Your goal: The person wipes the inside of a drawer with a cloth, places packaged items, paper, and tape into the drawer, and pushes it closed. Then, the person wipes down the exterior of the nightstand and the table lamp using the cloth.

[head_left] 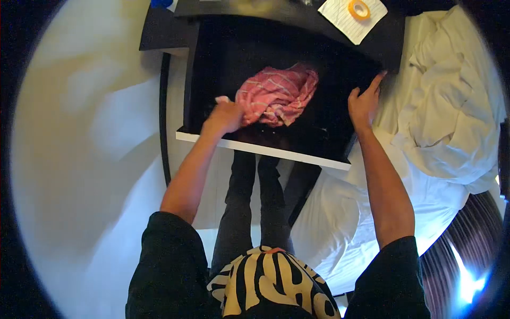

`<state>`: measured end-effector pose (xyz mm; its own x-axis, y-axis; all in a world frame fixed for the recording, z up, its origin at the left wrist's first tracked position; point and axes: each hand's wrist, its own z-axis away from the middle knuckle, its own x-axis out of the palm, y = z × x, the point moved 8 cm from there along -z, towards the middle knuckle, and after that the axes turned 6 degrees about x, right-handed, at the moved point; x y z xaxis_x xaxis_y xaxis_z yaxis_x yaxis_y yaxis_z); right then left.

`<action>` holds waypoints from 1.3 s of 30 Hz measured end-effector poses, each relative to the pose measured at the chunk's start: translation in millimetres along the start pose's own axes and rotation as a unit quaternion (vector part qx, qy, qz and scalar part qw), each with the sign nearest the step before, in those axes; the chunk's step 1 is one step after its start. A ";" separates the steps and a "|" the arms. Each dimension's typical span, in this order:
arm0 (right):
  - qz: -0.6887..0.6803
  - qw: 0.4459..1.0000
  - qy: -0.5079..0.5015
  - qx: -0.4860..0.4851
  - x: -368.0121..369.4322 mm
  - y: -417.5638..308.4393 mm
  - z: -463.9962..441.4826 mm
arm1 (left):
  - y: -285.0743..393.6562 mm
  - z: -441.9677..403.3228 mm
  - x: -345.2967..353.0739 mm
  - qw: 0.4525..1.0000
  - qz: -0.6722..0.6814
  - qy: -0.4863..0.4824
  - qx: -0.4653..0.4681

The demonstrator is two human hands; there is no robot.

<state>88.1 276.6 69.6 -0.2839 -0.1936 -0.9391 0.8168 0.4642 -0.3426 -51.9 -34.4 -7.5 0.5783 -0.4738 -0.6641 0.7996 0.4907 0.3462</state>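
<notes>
A crumpled pink cloth with pale stripes (279,94) lies in an open black drawer (223,48) with a white front edge. My left hand (225,116) is closed on the cloth's left end, just inside the drawer's front edge. At the drawer's right side, my right hand (364,108) has its fingers apart and holds nothing; its fingertips reach the dark side wall or the edge beside it. Small pale specks lie on the drawer bottom near the cloth.
On the dark desktop (164,29) above the drawer, an orange tape roll (359,9) rests on a lined paper sheet (348,26). White bedding (441,95) is heaped at the right. My legs are below the drawer.
</notes>
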 end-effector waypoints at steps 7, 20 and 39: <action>-0.030 0.998 -0.036 0.035 -5.8 -5.8 -0.7 | 76.1 -56.4 15.6 0.997 0.069 -0.042 -0.007; 0.108 0.988 0.030 -0.106 0.3 -20.4 18.9 | 73.2 -55.0 6.7 0.959 0.264 0.016 -0.100; -0.505 0.760 -0.366 0.182 107.2 -33.0 114.1 | 78.3 -34.2 -53.2 0.878 0.306 0.359 0.084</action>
<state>88.1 141.9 -16.8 -0.6116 -0.7834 0.1105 0.4905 -0.4851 -0.7240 -25.6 54.2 32.4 0.7058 0.4533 -0.5444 0.4218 0.3486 0.8370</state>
